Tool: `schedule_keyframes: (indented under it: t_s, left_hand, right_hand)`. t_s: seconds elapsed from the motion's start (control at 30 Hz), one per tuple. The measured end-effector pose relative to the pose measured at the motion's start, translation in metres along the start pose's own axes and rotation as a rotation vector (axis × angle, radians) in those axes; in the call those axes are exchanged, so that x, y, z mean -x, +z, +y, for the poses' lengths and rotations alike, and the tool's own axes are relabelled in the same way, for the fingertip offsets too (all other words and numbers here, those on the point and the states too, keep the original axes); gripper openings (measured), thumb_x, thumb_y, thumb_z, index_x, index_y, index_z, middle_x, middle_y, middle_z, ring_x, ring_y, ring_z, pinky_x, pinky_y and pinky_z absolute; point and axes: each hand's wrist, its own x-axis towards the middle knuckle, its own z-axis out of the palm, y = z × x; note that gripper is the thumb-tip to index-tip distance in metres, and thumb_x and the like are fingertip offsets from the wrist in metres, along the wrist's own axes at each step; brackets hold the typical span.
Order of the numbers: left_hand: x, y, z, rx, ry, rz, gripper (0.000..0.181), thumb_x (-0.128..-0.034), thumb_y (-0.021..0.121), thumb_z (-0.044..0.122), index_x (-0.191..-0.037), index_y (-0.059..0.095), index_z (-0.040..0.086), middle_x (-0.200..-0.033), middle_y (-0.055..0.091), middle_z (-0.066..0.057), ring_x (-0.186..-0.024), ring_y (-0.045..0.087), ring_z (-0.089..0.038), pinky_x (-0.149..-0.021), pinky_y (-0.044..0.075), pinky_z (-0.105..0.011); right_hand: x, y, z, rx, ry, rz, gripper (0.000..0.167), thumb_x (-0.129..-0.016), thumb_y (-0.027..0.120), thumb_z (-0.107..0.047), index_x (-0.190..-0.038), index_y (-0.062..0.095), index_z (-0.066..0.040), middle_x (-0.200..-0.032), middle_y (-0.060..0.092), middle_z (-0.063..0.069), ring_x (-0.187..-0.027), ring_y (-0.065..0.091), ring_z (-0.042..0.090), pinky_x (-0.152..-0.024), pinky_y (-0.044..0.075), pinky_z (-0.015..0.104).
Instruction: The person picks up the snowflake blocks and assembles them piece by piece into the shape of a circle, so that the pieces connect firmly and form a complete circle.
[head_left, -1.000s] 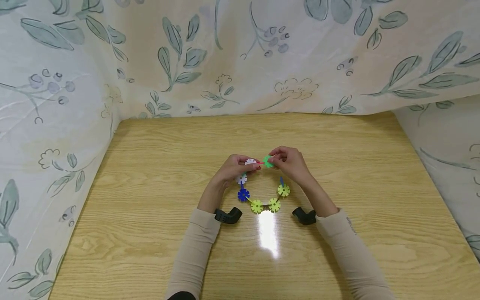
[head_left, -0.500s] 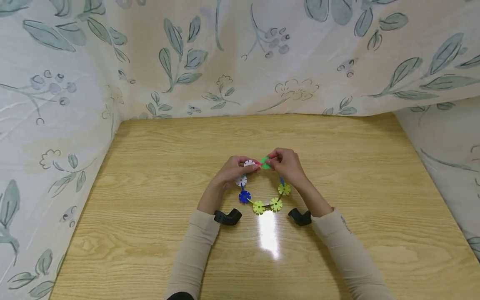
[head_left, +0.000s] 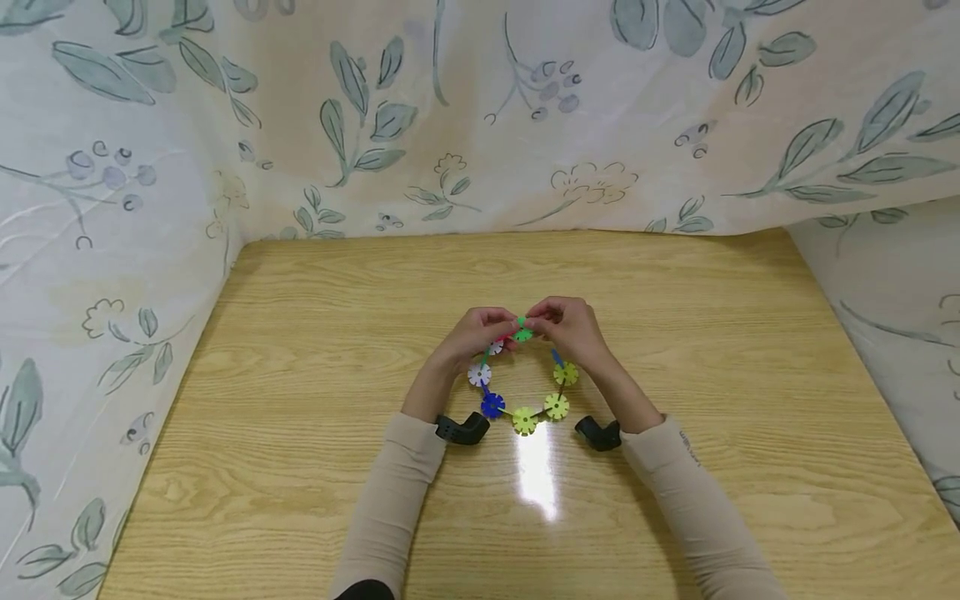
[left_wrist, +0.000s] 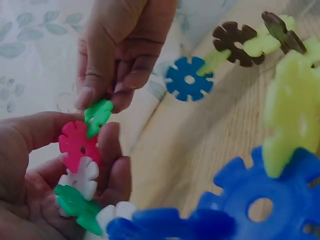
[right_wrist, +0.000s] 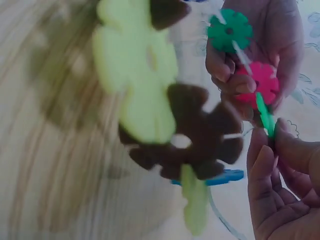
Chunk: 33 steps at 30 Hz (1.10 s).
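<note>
A curved chain of notched plastic discs hangs between both hands, with white, blue and yellow discs [head_left: 526,421] along its near side. My left hand [head_left: 468,340] holds its far left part, around a pink disc [left_wrist: 75,142], a white disc [left_wrist: 85,175] and a darker green disc [left_wrist: 75,205]. My right hand [head_left: 576,332] pinches a bright green disc [left_wrist: 97,116] between thumb and fingers. That green disc meets the pink disc's edge; how deep it sits in a notch I cannot tell. A lighter blue disc [left_wrist: 177,82] ends the chain's other side, apart from the green disc.
The wooden table [head_left: 300,333] lies beneath the hands and chain. Patterned cloth [head_left: 480,125] hangs along its back and sides. A black wrist device [head_left: 462,429] sits at the left cuff, another black device [head_left: 598,433] at the right cuff.
My right hand has moved left, bringing the bright green disc up to the pink one and narrowing the gap between hands. The chain's left and near discs have shifted slightly toward the person.
</note>
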Motion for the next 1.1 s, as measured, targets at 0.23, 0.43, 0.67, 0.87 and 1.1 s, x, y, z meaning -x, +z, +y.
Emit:
schedule_keyframes:
  t_s: [0.23, 0.43, 0.67, 0.87, 1.1]
  left_hand:
    - [0.000, 0.000, -0.003, -0.013, -0.005, 0.088, 0.016, -0.0913, 0.054, 0.008, -0.095, 0.060, -0.006, -0.078, 0.061, -0.002, -0.069, 0.063, -0.014, -0.061, 0.051, -0.020]
    - [0.001, -0.004, -0.004, 0.004, 0.023, 0.106, 0.015, -0.0919, 0.053, 0.008, -0.094, 0.059, -0.006, -0.075, 0.061, 0.000, -0.067, 0.063, -0.013, -0.058, 0.050, -0.018]
    - [0.001, -0.002, -0.006, 0.019, 0.014, 0.134, 0.012, -0.0916, 0.054, 0.008, -0.089, 0.059, -0.003, -0.076, 0.061, 0.001, -0.067, 0.062, -0.012, -0.059, 0.050, -0.018]
    - [0.001, 0.000, -0.005, 0.014, 0.019, 0.122, 0.012, -0.0907, 0.056, 0.009, -0.089, 0.058, -0.003, -0.076, 0.060, -0.001, -0.068, 0.062, -0.014, -0.061, 0.052, -0.020]
    - [0.001, 0.002, -0.004, 0.008, 0.017, 0.117, 0.011, -0.0901, 0.056, 0.007, -0.087, 0.058, -0.003, -0.076, 0.060, -0.001, -0.068, 0.062, -0.015, -0.060, 0.051, -0.020]
  right_hand:
    - [0.011, -0.026, 0.017, 0.088, -0.006, -0.084, 0.036, -0.096, 0.048, -0.025, -0.110, 0.061, 0.005, -0.097, 0.066, 0.021, -0.092, 0.064, 0.031, -0.081, 0.051, 0.044]
    - [0.020, -0.034, 0.034, 0.130, 0.110, -0.350, 0.048, -0.096, 0.046, -0.036, -0.122, 0.054, 0.003, -0.118, 0.059, 0.021, -0.112, 0.054, 0.034, -0.094, 0.044, 0.047]
    - [0.018, -0.026, 0.035, 0.057, 0.104, -0.397, 0.044, -0.096, 0.047, -0.027, -0.124, 0.052, 0.006, -0.124, 0.055, 0.023, -0.116, 0.050, 0.034, -0.096, 0.043, 0.046]
    - [0.013, -0.022, 0.033, -0.117, 0.120, -0.381, 0.041, -0.095, 0.050, -0.024, -0.123, 0.053, 0.006, -0.118, 0.057, 0.022, -0.101, 0.052, 0.021, -0.081, 0.046, 0.029]
    - [0.012, -0.021, 0.034, -0.192, 0.136, -0.377, 0.038, -0.095, 0.051, -0.020, -0.122, 0.052, 0.007, -0.115, 0.059, 0.024, -0.087, 0.056, 0.005, -0.072, 0.047, 0.023]
